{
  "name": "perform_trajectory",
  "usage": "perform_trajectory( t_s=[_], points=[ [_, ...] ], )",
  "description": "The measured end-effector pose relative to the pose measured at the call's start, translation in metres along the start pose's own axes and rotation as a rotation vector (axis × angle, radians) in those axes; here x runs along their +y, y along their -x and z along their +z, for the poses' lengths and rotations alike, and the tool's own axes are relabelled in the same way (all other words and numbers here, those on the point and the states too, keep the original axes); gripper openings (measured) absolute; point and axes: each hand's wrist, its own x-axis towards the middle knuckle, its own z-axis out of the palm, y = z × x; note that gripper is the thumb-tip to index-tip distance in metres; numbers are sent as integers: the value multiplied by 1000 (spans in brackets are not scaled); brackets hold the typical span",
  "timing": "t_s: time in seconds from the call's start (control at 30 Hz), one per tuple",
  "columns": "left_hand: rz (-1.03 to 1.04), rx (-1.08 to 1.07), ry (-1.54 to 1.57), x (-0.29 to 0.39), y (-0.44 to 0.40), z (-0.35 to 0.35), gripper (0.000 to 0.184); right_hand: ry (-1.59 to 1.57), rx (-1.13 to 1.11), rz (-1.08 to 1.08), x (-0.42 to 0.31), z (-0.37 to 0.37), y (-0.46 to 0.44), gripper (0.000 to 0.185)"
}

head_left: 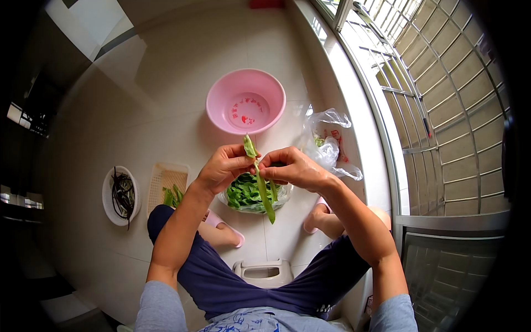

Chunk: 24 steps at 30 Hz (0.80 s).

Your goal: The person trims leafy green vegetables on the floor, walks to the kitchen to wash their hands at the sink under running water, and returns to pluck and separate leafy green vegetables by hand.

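Note:
A green leafy stalk (pixel 264 191) hangs between my two hands, its curled leaf end up and its long leaf pointing down. My left hand (pixel 225 165) pinches it near the top. On the right, my right hand (pixel 293 169) has its fingers pressed together on the same stalk, just beside my left fingertips. Below both hands, a plastic bag of green leaves (pixel 246 195) sits on the floor between my feet. Beyond them stands a pink basin (pixel 221 105) with red print on its bottom; nothing shows inside it.
A white basket (pixel 110 207) of dark long beans and a beige basket (pixel 160 180) with some greens stand at the left. A clear plastic bag (pixel 331 146) lies at the right beside the ledge. A stool (pixel 285 274) shows between my knees.

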Motion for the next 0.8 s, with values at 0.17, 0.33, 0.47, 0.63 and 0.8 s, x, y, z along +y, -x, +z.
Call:
perform_trajectory(
  t_s=[0.17,0.33,0.47,0.63,0.8],
  points=[
    [-42,119,63,0,2,10,18,-102,63,27,14,-4,-7,19],
    [-12,151,-327,-5,3,14,18,-4,189,87,14,-7,-9,19],
    [-21,155,-367,-7,2,12,15,11,182,124,17,-7,-10,20],
    [-52,154,-320,-7,2,8,13,-116,68,106,16,-15,-9,21],
    [-93,113,-266,-6,3,8,11,139,100,52,13,-9,-9,20]
  ],
)
